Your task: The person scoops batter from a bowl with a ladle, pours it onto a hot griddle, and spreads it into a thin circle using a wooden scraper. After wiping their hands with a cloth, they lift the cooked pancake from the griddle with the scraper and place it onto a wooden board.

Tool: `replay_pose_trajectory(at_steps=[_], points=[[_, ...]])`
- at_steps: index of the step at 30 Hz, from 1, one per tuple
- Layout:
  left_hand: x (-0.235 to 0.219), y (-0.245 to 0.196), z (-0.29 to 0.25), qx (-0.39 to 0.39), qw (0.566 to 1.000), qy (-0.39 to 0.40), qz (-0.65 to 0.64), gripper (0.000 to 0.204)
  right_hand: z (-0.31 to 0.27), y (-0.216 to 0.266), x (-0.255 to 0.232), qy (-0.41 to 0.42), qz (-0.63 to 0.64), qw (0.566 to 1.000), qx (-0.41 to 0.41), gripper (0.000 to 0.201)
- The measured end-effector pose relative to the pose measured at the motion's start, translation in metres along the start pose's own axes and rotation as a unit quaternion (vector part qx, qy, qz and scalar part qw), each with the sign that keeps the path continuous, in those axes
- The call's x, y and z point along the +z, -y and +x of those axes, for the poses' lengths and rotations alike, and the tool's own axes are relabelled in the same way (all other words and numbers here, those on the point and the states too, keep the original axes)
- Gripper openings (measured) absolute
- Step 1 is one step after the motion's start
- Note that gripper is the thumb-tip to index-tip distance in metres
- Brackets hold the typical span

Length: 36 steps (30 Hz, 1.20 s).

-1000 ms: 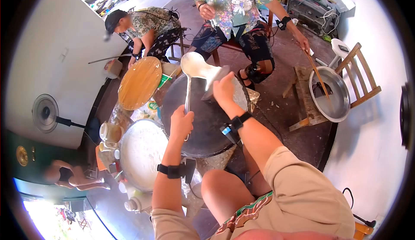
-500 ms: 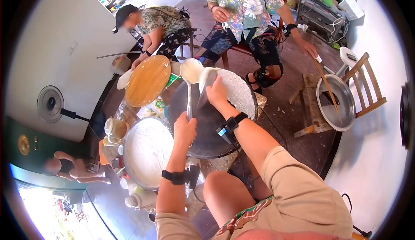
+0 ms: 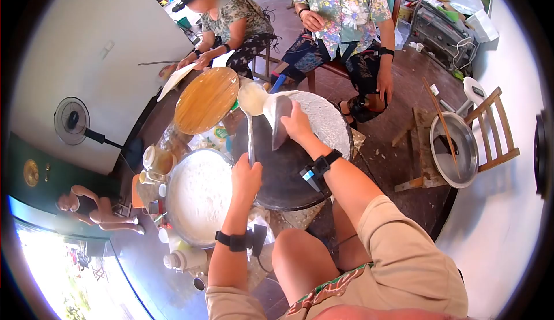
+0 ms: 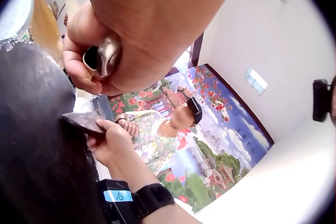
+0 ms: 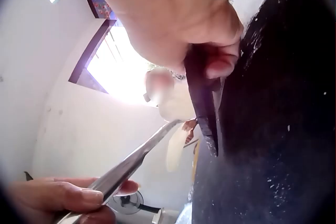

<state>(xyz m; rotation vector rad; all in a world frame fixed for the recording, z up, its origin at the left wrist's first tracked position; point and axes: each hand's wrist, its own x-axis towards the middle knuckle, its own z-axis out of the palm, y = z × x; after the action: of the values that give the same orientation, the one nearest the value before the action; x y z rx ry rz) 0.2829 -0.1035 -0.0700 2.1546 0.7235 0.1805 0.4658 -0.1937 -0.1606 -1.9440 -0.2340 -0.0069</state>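
Note:
My left hand [image 3: 246,180] grips the handle of a metal ladle [image 3: 252,99], whose bowl is held over the far edge of a round dark griddle [image 3: 271,173]. In the right wrist view the ladle handle [image 5: 134,158] slants up from the left fingers. A dark flat scraper [image 3: 281,118] is pinched in my right hand [image 3: 296,123], its blade beside the ladle bowl, with pale batter between them. White batter [image 3: 326,118] coats the griddle's right part. The left wrist view also shows the scraper [image 4: 84,121] in the right hand [image 4: 114,142].
A wide basin of white batter [image 3: 199,196] stands left of the griddle, a round wooden board [image 3: 206,101] beyond it. Jars [image 3: 158,160] are at the left. One person handles a pale sheet [image 3: 176,81]; another sits opposite. A metal basin [image 3: 438,141] with chopsticks is at the right.
The scraper has turned more upright beside the ladle bowl. The seated person opposite has let go of the chopsticks and lowered that arm. The person at back left has raised a pale sheet.

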Motion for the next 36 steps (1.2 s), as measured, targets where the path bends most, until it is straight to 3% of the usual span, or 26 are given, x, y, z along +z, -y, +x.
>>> replay_pose_trajectory(at_steps=[3,5,8,9,12,15,16,17,19,22,23,25,26,29,30,33,36], points=[[-0.006,0.002,-0.005,-0.02,1.0,0.0,0.0,0.024,0.01,-0.001,-0.026,-0.08,-0.027,0.996,0.016,0.056],[-0.003,0.016,-0.003,0.014,0.999,-0.02,0.031,0.024,0.019,-0.001,-0.036,-0.15,-0.012,0.987,0.05,0.052],[-0.004,0.019,-0.004,0.021,0.998,-0.023,0.054,0.024,0.028,-0.02,-0.016,-0.117,-0.036,0.992,-0.003,0.051],[-0.006,0.017,-0.005,0.016,0.998,-0.019,0.058,0.024,0.021,-0.013,-0.011,-0.062,-0.034,0.997,0.008,0.054],[-0.013,0.01,-0.015,0.05,0.992,-0.041,0.106,0.024,0.004,0.003,0.003,0.058,-0.018,0.996,-0.073,0.052],[-0.014,0.021,-0.013,0.009,0.996,-0.028,0.079,0.024,0.015,0.003,-0.012,0.048,-0.041,0.995,-0.079,0.051],[-0.016,0.022,-0.014,0.009,0.997,-0.028,0.075,0.024,0.023,0.001,-0.018,-0.011,-0.062,0.995,-0.079,0.049],[-0.017,0.021,-0.016,0.009,0.997,-0.028,0.071,0.024,0.03,0.0,-0.023,-0.075,-0.075,0.993,-0.053,0.05],[-0.019,0.02,-0.019,0.018,0.996,-0.037,0.08,0.024,0.04,0.003,-0.03,-0.084,-0.105,0.991,0.016,0.05],[-0.02,0.018,-0.022,0.036,0.991,-0.055,0.113,0.024,0.032,0.007,-0.012,-0.027,-0.083,0.992,-0.094,0.051],[-0.022,0.016,-0.024,0.036,0.991,-0.056,0.118,0.025,0.027,0.009,-0.009,0.082,-0.076,0.992,-0.053,0.05],[-0.024,0.018,-0.028,0.034,0.99,-0.06,0.127,0.025,0.012,0.008,0.004,0.113,-0.041,0.981,-0.152,0.054],[-0.025,0.02,-0.029,0.034,0.989,-0.063,0.131,0.025,0.011,0.006,0.004,0.139,-0.054,0.977,-0.155,0.053],[-0.03,0.023,-0.034,0.031,0.988,-0.062,0.138,0.025,0.029,0.014,-0.017,0.104,-0.122,0.984,-0.071,0.051],[-0.031,0.024,-0.036,0.029,0.988,-0.06,0.139,0.025,0.038,0.005,-0.016,0.015,-0.125,0.988,-0.085,0.05],[-0.033,0.03,-0.041,0.018,0.986,-0.079,0.147,0.026,0.053,0.005,-0.012,-0.011,-0.146,0.986,-0.074,0.045],[-0.039,0.026,-0.048,0.007,0.983,-0.07,0.168,0.027,0.045,0.004,0.008,0.087,-0.089,0.983,-0.138,0.053]])
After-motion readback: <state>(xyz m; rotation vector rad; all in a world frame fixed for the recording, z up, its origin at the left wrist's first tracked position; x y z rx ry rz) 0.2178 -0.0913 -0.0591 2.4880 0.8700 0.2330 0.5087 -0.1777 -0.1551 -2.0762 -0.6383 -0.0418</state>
